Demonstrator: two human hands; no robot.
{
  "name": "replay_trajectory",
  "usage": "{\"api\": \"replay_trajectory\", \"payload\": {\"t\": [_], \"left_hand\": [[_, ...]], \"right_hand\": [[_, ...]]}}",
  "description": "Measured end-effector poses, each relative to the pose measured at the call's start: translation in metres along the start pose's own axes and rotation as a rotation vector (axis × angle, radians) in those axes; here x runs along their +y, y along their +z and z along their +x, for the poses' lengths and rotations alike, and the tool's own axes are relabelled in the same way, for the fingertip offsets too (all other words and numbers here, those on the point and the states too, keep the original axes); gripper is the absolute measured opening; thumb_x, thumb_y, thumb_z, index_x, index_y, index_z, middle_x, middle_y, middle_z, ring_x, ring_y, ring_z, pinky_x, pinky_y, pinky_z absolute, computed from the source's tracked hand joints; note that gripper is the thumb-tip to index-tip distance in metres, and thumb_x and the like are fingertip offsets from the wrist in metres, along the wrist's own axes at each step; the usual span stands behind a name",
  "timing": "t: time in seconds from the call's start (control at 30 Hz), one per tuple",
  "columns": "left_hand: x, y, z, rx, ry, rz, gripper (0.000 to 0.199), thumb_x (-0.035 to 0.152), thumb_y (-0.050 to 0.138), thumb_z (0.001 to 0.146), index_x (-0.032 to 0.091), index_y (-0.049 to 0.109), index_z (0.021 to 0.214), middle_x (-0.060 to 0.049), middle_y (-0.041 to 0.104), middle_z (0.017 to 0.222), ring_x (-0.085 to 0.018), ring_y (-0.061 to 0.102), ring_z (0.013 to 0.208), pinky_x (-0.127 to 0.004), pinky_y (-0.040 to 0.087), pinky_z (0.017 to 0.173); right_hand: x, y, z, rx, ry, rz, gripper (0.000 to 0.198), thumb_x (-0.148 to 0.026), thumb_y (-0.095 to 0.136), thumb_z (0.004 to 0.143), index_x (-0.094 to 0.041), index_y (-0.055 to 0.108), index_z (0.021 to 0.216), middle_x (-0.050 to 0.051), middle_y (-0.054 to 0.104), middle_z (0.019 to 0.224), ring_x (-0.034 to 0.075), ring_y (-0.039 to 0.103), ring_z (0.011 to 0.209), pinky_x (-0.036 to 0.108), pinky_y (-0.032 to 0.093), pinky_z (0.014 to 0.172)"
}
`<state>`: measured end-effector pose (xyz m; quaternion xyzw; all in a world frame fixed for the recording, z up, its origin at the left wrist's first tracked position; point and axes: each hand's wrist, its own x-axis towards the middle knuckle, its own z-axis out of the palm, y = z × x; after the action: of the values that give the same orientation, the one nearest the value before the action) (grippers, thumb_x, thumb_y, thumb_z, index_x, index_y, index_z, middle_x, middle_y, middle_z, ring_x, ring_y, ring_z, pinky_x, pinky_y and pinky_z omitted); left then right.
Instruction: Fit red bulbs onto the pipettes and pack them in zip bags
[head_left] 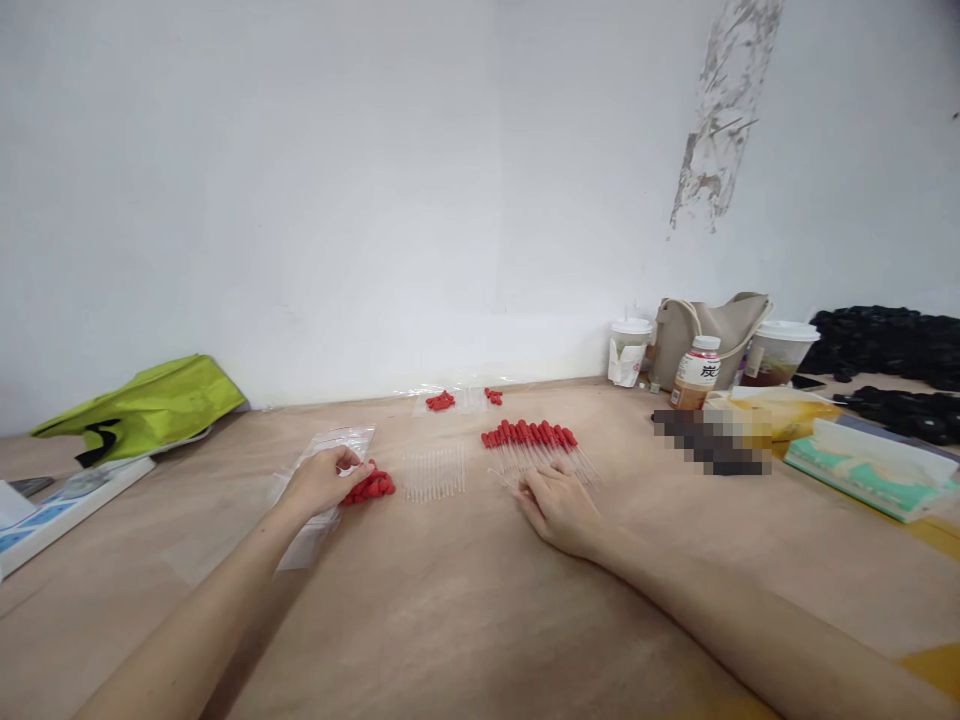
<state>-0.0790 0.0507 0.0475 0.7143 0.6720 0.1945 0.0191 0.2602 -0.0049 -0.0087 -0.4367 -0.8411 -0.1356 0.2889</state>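
Observation:
At the left, my left hand is closed, thumb and fingertips pinched at the edge of a pile of red rubber bulbs. Beside the pile, a row of thin clear dropper tubes lies on the table. My right hand is closed around the end of a clear dropper tube, whose other end points left. Just beyond it are several droppers with red bulbs fitted on them, side by side. Under and behind my left hand lies a clear zip bag.
Further back, a clear bag holds red bulbs and tubes. A yellow-green bag and a power strip lie left. To the right stand a cup, a bottle, a grey handbag and a tissue pack.

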Motion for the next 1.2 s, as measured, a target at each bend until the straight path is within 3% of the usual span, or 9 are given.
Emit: {"api": "replay_trajectory", "payload": {"t": [0.23,0.5,0.63,0.73,0.83,0.93,1.2], "left_hand": [[0.003,0.006,-0.002,0.027,-0.013,0.055,0.032,0.05,0.047,0.072,0.02,0.059,0.073,-0.002,0.065,0.072,-0.019,0.059,0.069,-0.023,0.035,0.053],[0.007,0.0,-0.004,0.251,0.015,0.091,0.02,0.038,0.047,0.075,0.021,0.056,0.081,-0.002,0.066,0.074,-0.021,0.06,0.073,-0.025,0.037,0.054],[0.028,0.0,-0.011,0.369,0.084,-0.153,0.026,0.04,0.045,0.079,0.019,0.057,0.088,-0.003,0.065,0.082,-0.019,0.061,0.071,-0.025,0.041,0.058],[0.054,0.019,-0.028,0.26,0.219,-0.442,0.032,0.04,0.041,0.082,0.018,0.056,0.1,-0.004,0.064,0.087,-0.017,0.06,0.071,-0.025,0.045,0.06],[0.079,0.044,-0.051,0.096,0.458,-0.423,0.026,0.031,0.043,0.084,0.019,0.06,0.099,-0.006,0.061,0.092,-0.018,0.057,0.082,-0.028,0.044,0.071],[0.093,0.06,-0.07,-0.055,0.642,-0.378,0.024,0.023,0.039,0.086,0.021,0.062,0.095,-0.005,0.056,0.087,-0.016,0.053,0.081,-0.028,0.043,0.073],[0.1,0.069,-0.073,-0.055,0.559,-0.424,0.013,0.023,0.046,0.083,0.019,0.058,0.08,-0.003,0.054,0.081,-0.017,0.051,0.077,-0.029,0.041,0.07]], "right_hand": [[0.005,-0.006,-0.011,0.149,0.121,0.137,0.013,-0.024,0.039,0.083,-0.016,0.048,0.078,0.003,0.059,0.072,0.015,0.052,0.068,0.029,0.028,0.069],[0.006,0.0,-0.012,0.13,0.115,0.192,0.011,-0.023,0.039,0.083,-0.017,0.048,0.079,0.003,0.058,0.071,0.015,0.051,0.068,0.031,0.032,0.068],[0.007,0.003,-0.012,0.162,0.12,0.277,0.011,-0.021,0.039,0.083,-0.017,0.048,0.078,0.004,0.057,0.073,0.015,0.051,0.069,0.028,0.037,0.064],[0.008,0.006,-0.012,0.17,0.09,0.315,0.014,-0.017,0.039,0.083,-0.017,0.051,0.09,0.005,0.06,0.082,0.016,0.054,0.075,0.029,0.04,0.067],[0.009,0.008,-0.013,0.139,0.005,0.312,0.026,-0.011,0.036,0.083,-0.019,0.051,0.103,0.006,0.061,0.093,0.016,0.054,0.082,0.03,0.039,0.073],[0.007,0.008,-0.014,0.09,-0.059,0.294,0.027,-0.009,0.037,0.082,-0.02,0.055,0.1,0.006,0.06,0.092,0.015,0.053,0.083,0.03,0.038,0.074],[-0.01,0.002,-0.012,0.025,-0.028,0.344,0.019,-0.017,0.04,0.084,-0.018,0.058,0.088,0.004,0.059,0.082,0.013,0.053,0.079,0.03,0.036,0.076]]}}
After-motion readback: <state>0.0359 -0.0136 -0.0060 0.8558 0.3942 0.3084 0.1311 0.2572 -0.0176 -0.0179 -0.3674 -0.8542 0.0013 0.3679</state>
